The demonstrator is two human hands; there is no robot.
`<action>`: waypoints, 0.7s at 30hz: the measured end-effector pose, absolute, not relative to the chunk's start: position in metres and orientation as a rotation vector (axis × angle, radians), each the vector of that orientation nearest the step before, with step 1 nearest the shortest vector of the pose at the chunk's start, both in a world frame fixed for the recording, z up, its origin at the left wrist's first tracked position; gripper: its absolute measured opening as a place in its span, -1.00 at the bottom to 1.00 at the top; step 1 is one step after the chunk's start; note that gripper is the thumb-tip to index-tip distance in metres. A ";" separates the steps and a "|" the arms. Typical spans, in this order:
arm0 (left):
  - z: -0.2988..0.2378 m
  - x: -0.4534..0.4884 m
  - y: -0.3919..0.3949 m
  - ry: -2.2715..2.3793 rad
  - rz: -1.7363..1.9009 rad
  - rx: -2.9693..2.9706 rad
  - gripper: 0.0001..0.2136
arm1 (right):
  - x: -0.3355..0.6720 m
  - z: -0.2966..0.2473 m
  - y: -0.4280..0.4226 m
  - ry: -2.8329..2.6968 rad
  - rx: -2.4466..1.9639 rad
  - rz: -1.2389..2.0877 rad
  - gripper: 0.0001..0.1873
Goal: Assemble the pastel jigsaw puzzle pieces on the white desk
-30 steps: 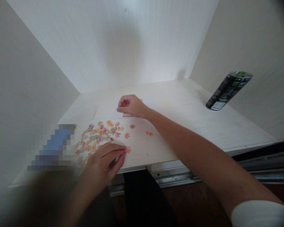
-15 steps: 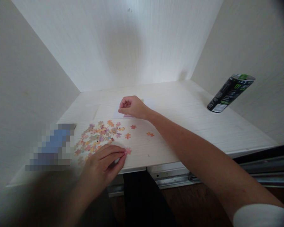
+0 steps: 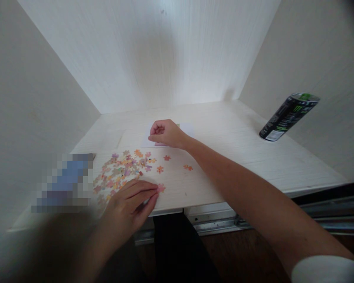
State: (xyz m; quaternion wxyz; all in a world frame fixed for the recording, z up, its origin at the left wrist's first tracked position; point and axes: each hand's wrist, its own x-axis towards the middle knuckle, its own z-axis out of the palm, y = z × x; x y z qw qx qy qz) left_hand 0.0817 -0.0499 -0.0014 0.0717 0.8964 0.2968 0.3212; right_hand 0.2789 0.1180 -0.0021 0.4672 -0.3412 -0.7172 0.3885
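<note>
Between the thumb and fingertips of my left hand [image 3: 134, 202] is a pink jigsaw piece [image 3: 161, 188], close to the front edge of the white surface. My right hand [image 3: 166, 133] rests over a picture card [image 3: 188, 129] farther back, its fingers loosely curled in and nothing visible in them. The hand hides much of the card. A heap of loose jigsaw pieces [image 3: 126, 165] in pink, orange, yellow and purple spreads beyond and left of my left hand. Apart from the heap lie an orange piece [image 3: 159, 169], a reddish piece [image 3: 166, 158] and some orange pieces [image 3: 188, 167].
On the right a black drink can [image 3: 287, 118] stands near the side wall. A blurred-out blue item [image 3: 66, 181] lies at the left. White panels [image 3: 153, 55] enclose the surface at the back and both sides. Metal rails [image 3: 215, 224] run below the front edge.
</note>
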 end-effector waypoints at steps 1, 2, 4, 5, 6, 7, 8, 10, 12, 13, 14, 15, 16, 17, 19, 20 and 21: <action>-0.002 0.082 -0.050 0.890 0.973 2.694 -0.84 | 0.279 -0.002 0.118 -1.760 -0.837 0.955 -0.83; -0.002 0.082 -0.050 0.888 0.978 2.697 -0.84 | 0.280 -0.001 0.117 -1.760 -0.839 0.960 -0.83; -0.002 0.083 -0.050 0.885 0.991 2.709 -0.84 | 0.280 0.000 0.116 -1.762 -0.849 0.971 -0.83; -0.003 0.082 -0.050 0.888 0.991 2.717 -0.84 | 0.280 0.001 0.115 -1.764 -0.856 0.975 -0.83; -0.003 0.082 -0.050 0.891 0.988 2.727 -0.84 | 0.280 0.001 0.114 -1.764 -0.862 0.980 -0.83; -0.004 0.081 -0.050 0.896 0.979 2.737 -0.83 | 0.280 0.001 0.114 -1.763 -0.864 0.985 -0.83; -0.004 0.081 -0.051 0.899 0.969 2.747 -0.83 | 0.280 0.000 0.114 -1.760 -0.863 0.989 -0.83; -0.004 0.080 -0.051 0.910 0.950 2.760 -0.83 | 0.279 -0.001 0.115 -1.757 -0.855 0.991 -0.84; -0.004 0.080 -0.052 0.926 0.942 2.757 -0.84 | 0.279 -0.001 0.116 -1.758 -0.854 0.982 -0.84; -0.003 0.080 -0.052 0.940 0.940 2.746 -0.84 | 0.279 0.000 0.115 -1.763 -0.858 0.973 -0.84; -0.002 0.080 -0.052 0.956 0.938 2.729 -0.85 | 0.280 0.003 0.113 -1.786 -0.864 0.968 -0.83; -0.001 0.080 -0.051 0.977 0.936 2.704 -0.86 | 0.282 0.008 0.111 -1.835 -0.870 0.971 -0.82; 0.000 0.080 -0.051 1.010 0.936 2.669 -0.87 | 0.284 0.014 0.106 -1.911 -0.875 0.989 -0.81; 0.000 0.079 -0.051 1.049 0.935 2.631 -0.87 | 0.286 0.021 0.101 -2.028 -0.876 1.025 -0.79; 0.001 0.077 -0.050 1.129 0.922 2.556 -0.85 | 0.290 0.036 0.087 -2.315 -0.872 1.174 -0.79; 0.001 0.076 -0.050 1.160 0.908 2.524 -0.85 | 0.291 0.043 0.079 -2.472 -0.873 1.259 -0.80; 0.001 0.075 -0.049 1.183 0.893 2.499 -0.86 | 0.290 0.049 0.071 -2.636 -0.880 1.323 -0.81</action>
